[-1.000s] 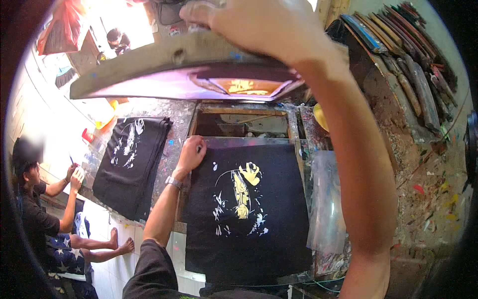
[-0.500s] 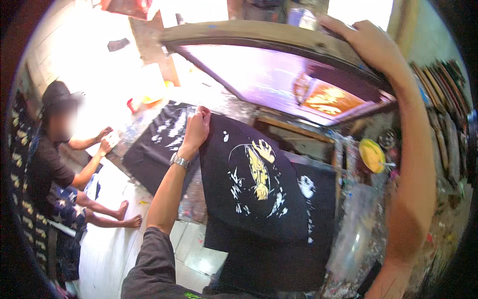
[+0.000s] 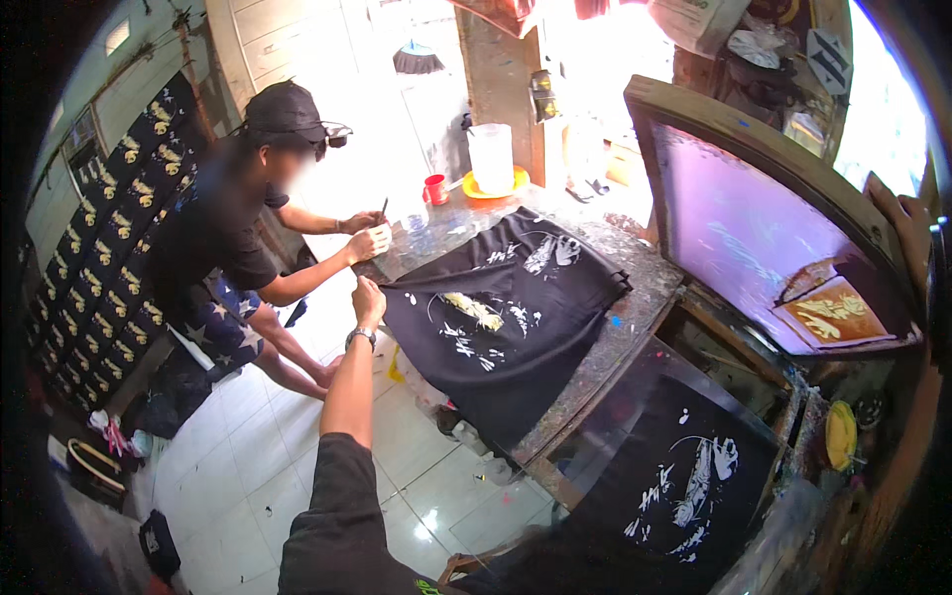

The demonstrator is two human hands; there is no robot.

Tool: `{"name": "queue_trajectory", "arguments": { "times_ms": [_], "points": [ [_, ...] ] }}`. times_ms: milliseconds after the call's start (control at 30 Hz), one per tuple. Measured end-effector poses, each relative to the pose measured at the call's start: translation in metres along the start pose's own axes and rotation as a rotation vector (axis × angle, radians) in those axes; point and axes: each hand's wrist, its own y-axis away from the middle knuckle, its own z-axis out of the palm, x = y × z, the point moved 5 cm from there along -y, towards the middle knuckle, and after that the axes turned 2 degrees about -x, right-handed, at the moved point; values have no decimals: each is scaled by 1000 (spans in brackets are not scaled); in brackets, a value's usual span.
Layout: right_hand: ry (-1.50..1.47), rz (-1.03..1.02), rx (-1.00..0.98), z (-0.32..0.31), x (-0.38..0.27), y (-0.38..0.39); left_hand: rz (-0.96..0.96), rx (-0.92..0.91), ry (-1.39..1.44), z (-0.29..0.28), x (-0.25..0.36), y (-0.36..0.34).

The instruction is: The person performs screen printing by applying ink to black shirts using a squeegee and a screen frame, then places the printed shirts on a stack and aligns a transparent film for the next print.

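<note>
We look down on a grey, paint-spattered table (image 3: 635, 332) that runs from the far middle toward the near right. Above its right side, a large wooden-framed screen with violet mesh (image 3: 759, 238) stands tilted up, an orange-brown patch with a pale yellow design in its lower right corner.

Of the sheets, we see a black cloth with a white-and-yellow print (image 3: 516, 362) on the left part of the table, its left corner drawn out past the edge, the rest draped over another black cloth with a white print (image 3: 555, 230). A third, a black cloth printed in white only (image 3: 659, 466), lies at the near right, below the screen. We judge the first to be the furthest along, since yellow already fills its middle figure; the third shows its white but no yellow, so it seems one colour short.

Our left hand (image 3: 367, 303) pinches the first cloth's corner between thumb and fingers, just beside the hands of a co-worker in a black cap (image 3: 223, 233). Our right hand (image 3: 897, 216) is at the screen's right end, fingers against the wood; we cannot tell how firmly they close.

Smaller still are a yellow bowl (image 3: 841, 436) right of the third cloth and a red plastic cup (image 3: 435, 189) at the far left.
</note>
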Motion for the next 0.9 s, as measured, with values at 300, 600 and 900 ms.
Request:
{"name": "queue_trajectory", "arguments": {
  "times_ms": [300, 600, 900],
  "points": [
    [-23, 43, 13, -25, -6, 9, 626, -148, 162, 6, 190, 74],
    [-112, -2, 10, -36, -30, 21, 333, -437, -5, 133, 230, 45],
    [-177, -5, 58, -56, -59, 44, 644, 84, 392, 39, 315, 120]
  ]
}}
